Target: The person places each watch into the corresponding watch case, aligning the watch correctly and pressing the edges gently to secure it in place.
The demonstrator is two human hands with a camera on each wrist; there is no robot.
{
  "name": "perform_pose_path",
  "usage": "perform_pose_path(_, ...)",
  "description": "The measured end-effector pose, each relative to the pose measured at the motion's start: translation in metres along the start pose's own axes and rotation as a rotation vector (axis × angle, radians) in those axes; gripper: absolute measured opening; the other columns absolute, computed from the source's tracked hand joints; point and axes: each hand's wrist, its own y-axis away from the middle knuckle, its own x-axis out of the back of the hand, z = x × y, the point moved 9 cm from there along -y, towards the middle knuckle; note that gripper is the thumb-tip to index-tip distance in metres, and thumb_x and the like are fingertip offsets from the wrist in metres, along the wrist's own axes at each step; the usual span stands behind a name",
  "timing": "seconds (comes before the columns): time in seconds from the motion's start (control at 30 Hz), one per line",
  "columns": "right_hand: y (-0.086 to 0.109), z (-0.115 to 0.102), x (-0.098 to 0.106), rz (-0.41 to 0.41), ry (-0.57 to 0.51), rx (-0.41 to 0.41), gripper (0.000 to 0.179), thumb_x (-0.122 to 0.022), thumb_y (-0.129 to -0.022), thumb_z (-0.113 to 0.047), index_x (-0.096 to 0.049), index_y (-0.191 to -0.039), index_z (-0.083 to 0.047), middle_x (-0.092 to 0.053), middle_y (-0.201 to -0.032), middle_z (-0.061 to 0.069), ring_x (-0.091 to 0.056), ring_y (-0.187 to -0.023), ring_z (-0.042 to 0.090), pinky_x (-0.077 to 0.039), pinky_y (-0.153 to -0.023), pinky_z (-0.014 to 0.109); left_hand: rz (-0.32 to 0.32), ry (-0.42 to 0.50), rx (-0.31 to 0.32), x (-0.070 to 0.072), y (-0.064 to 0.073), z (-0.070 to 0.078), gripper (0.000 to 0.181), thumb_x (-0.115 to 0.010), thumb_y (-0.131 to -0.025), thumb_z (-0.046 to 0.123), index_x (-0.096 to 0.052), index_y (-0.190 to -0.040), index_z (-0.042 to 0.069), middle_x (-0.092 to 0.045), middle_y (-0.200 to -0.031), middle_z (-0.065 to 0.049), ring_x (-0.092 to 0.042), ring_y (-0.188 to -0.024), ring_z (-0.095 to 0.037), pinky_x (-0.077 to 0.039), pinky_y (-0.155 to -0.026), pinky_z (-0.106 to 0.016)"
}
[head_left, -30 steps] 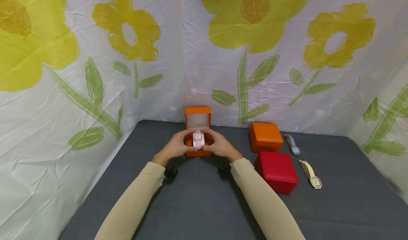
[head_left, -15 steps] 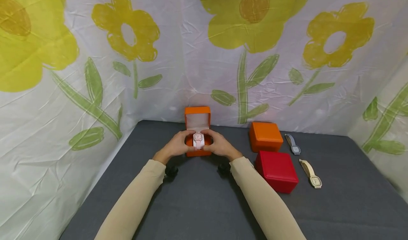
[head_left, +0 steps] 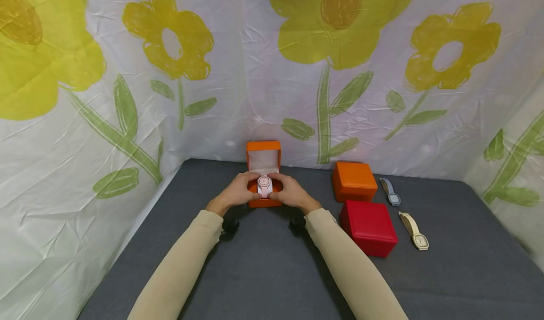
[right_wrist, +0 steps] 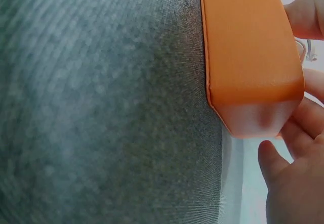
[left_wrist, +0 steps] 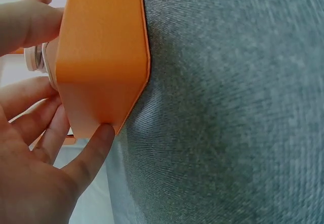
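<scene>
Two sides of the pink watch [head_left: 264, 182] gripped, I note: left hand [head_left: 233, 191] and right hand [head_left: 294, 191] each clamped on it, thumb near, fingers far. Open orange box [head_left: 264, 203] directly under the fingers, lid [head_left: 263, 146] raised beyond them. My left wrist view: little finger [left_wrist: 96, 145] touches the box's outer side. Well right of the fingers: closed orange box [head_left: 354, 181], red box [head_left: 369, 228]; farther out, blue watch [head_left: 394, 198], cream watch [head_left: 420, 240].

Counter [head_left: 263, 263]: dark grey, fabric-like surface.
Directly on it: open orange box [head_left: 263, 160] at back; rightward, closed orange box [head_left: 354, 181], red box [head_left: 369, 224], blue-grey watch [head_left: 394, 199], cream watch [head_left: 420, 242].
</scene>
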Motion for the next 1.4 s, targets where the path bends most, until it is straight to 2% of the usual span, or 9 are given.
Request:
perform_pose_path(0.27, 0.0, -0.004, 0.0, 0.006, 0.009, 0.038, 0.057, -0.07, -0.081, -0.014, -0.053, -0.135, -0.008, -0.054, -0.132, 0.008, -0.051, -0.116, 0.024, -0.041, -0.1, 0.041, 0.008, -0.016, -0.03, 0.0, -0.001, 0.005, 0.059, -0.076, -0.079, 0.015, -0.056, -0.133, 0.004, -0.05, -0.136, -0.012, -0.038, -0.122, -0.033, -0.033, -0.103, -0.05)
perform_pose_path(0.4, -0.001, -0.004, 0.005, 0.042, 0.021, 0.026, 0.052, -0.066, -0.083, -0.015, -0.055, -0.133, -0.01, -0.054, -0.132, 0.007, -0.051, -0.115, 0.024, -0.041, -0.099, 0.042, 0.017, -0.004, -0.044, 0.001, 0.002, 0.008, 0.061, -0.073, -0.081, 0.015, -0.05, -0.137, 0.003, -0.046, -0.139, -0.014, -0.037, -0.125, -0.034, -0.033, -0.104, -0.05)
perform_pose_path(0.53, -0.001, -0.003, 0.021, 0.163, -0.021, -0.017, 0.041, -0.063, -0.086, -0.016, -0.06, -0.127, -0.009, -0.058, -0.127, 0.008, -0.053, -0.115, 0.026, -0.043, -0.097, 0.044, 0.062, 0.077, -0.006, 0.004, 0.009, 0.004, 0.071, -0.074, -0.081, 0.017, -0.042, -0.142, 0.001, -0.041, -0.141, -0.017, -0.041, -0.125, -0.034, -0.034, -0.105, -0.05)
perform_pose_path(0.67, 0.0, -0.005, 0.045, 0.325, -0.125, -0.025, 0.028, -0.067, -0.088, -0.016, -0.061, -0.112, -0.004, -0.063, -0.108, 0.01, -0.059, -0.1, 0.026, -0.049, -0.087, 0.04, 0.108, 0.172, 0.034, 0.006, 0.017, -0.003, 0.076, -0.078, -0.079, 0.017, -0.04, -0.142, -0.001, -0.038, -0.139, -0.019, -0.045, -0.121, -0.035, -0.04, -0.101, -0.048)
perform_pose_path(0.8, -0.003, -0.007, 0.061, 0.402, -0.196, -0.056, 0.041, -0.071, -0.087, -0.025, -0.052, -0.116, -0.002, -0.057, -0.107, 0.011, -0.057, -0.094, 0.023, -0.05, -0.08, 0.038, 0.124, 0.265, 0.083, 0.004, 0.022, -0.012, 0.078, -0.08, -0.078, 0.013, -0.037, -0.143, 0.0, -0.037, -0.136, -0.02, -0.048, -0.118, -0.036, -0.047, -0.094, -0.046)
perform_pose_path(0.9, -0.011, -0.012, 0.068, 0.381, -0.19, -0.078, 0.062, -0.071, -0.086, -0.034, -0.043, -0.134, -0.005, -0.053, -0.118, 0.013, -0.057, -0.098, 0.026, -0.052, -0.079, 0.039, 0.131, 0.287, 0.122, 0.003, 0.025, -0.017, 0.08, -0.08, -0.078, 0.014, -0.036, -0.143, 0.001, -0.042, -0.135, -0.02, -0.05, -0.118, -0.036, -0.048, -0.093, -0.046)
perform_pose_path(1.03, -0.026, -0.021, 0.072, 0.312, -0.081, -0.048, 0.074, -0.068, -0.088, -0.041, -0.033, -0.148, -0.016, -0.048, -0.132, 0.014, -0.058, -0.098, 0.029, -0.053, -0.078, 0.04, 0.116, 0.311, 0.144, 0.001, 0.027, -0.02, 0.078, -0.079, -0.079, 0.015, -0.036, -0.143, 0.001, -0.048, -0.134, -0.019, -0.052, -0.118, -0.034, -0.048, -0.092, -0.046)
perform_pose_path(1.23, -0.039, -0.031, 0.076, 0.234, 0.024, 0.017, 0.062, -0.058, -0.095, -0.038, -0.036, -0.148, -0.015, -0.042, -0.144, 0.011, -0.051, -0.119, 0.031, -0.049, -0.091, 0.041, 0.089, 0.361, 0.155, -0.004, 0.026, -0.023, 0.077, -0.079, -0.079, 0.014, -0.037, -0.143, 0.0, -0.05, -0.133, -0.018, -0.053, -0.117, -0.033, -0.05, -0.09, -0.043)
perform_pose_path(1.4, -0.043, -0.036, 0.08, 0.238, 0.03, 0.049, 0.047, -0.055, -0.098, -0.03, -0.047, -0.139, -0.009, -0.051, -0.133, 0.013, -0.054, -0.115, 0.029, -0.051, -0.086, 0.038, 0.087, 0.356, 0.167, -0.003, 0.025, -0.024, 0.077, -0.079, -0.079, 0.015, -0.038, -0.142, -0.001, -0.051, -0.132, -0.018, -0.053, -0.116, -0.032, -0.049, -0.092, -0.044)
